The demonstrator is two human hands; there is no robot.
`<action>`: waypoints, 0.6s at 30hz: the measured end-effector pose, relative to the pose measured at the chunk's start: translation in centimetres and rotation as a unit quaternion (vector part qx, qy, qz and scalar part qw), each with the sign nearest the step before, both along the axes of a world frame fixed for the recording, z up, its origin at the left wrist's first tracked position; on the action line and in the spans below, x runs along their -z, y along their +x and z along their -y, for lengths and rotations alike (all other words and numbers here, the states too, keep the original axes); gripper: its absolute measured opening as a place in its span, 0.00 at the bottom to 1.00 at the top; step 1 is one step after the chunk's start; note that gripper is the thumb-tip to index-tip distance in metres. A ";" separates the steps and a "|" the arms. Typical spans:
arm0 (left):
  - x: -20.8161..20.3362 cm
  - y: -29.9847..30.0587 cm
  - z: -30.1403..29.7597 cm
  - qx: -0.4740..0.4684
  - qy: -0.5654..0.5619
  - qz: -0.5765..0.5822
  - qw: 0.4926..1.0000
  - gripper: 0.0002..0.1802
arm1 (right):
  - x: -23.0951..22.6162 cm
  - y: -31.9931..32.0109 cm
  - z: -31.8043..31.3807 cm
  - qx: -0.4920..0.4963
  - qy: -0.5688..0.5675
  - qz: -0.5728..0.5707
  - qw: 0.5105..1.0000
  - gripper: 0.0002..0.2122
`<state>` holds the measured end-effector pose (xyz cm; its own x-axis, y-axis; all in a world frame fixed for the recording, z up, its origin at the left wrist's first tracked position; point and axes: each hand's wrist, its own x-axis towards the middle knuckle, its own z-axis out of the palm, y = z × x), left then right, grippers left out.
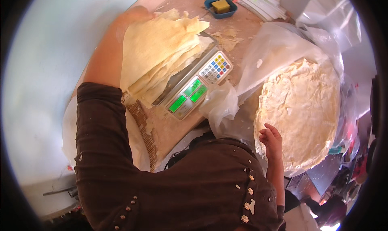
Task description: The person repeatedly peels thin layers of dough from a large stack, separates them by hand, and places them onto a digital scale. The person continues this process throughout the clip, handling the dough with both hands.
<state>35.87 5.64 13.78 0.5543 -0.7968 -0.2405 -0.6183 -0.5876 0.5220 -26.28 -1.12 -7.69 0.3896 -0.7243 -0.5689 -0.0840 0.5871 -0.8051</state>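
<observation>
My left hand (139, 15) is at the far left corner of a stack of thin, pale yellow pastry sheets (155, 45), its bent fingers closed on the edge; the fingertips are partly hidden. The sheets lie folded and layered over a digital scale (173, 107), covering most of its platform. The scale's keypad and lit green displays show at the near right side. My right hand (271, 140) is over the left edge of a large, round pile of pale pastry sheets (301, 113), fingers loosely bent and apart, with nothing visible in them.
Clear plastic wrapping (279, 41) surrounds the round pile, with a crumpled part beside the scale. A blue dish (221, 15) with a yellow block (220, 6) stands at the back, near white strips (258, 2). Pastry scraps (226, 39) lie on the table. A pale wall (52, 69) borders the left.
</observation>
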 end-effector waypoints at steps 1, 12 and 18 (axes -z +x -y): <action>0.5 0.5 0.3 0.028 0.000 0.068 0.997 0.21 | 0.0 -0.1 -0.1 -0.007 -0.022 -0.026 0.999 0.14; 7.7 0.4 5.8 0.048 -0.130 0.280 0.950 0.23 | 1.6 -7.2 -3.6 0.044 -0.130 -0.147 0.980 0.15; 1.9 -13.7 10.5 0.141 -0.260 0.179 0.938 0.21 | 2.7 -10.3 -5.4 0.043 -0.209 -0.237 0.948 0.13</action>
